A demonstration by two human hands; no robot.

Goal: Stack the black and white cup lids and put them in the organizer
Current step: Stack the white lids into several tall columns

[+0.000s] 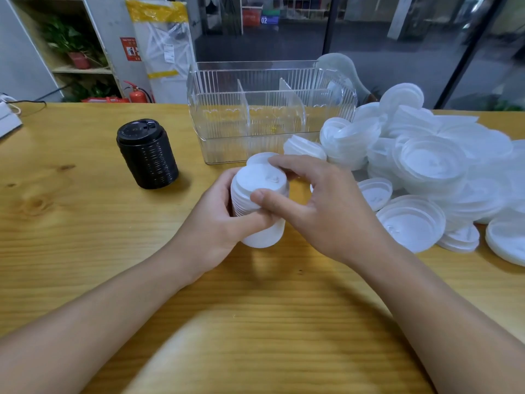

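Observation:
A stack of white cup lids (pixel 260 191) is held upright over the middle of the wooden table. My left hand (pixel 218 223) grips the stack from the left side. My right hand (pixel 318 206) pinches the top lid, thumb in front and fingers behind. A finished stack of black lids (pixel 149 157) stands alone to the left. The clear plastic organizer (pixel 224 115) with dividers sits behind the hands, and its compartments look bare. A heap of loose white lids (pixel 431 166) covers the table on the right.
A single white lid (pixel 412 223) lies closest to my right wrist. A shelf with plants and a red fire extinguisher (pixel 137 95) stand behind the table at the left. A white object (pixel 8 120) lies at the far left edge.

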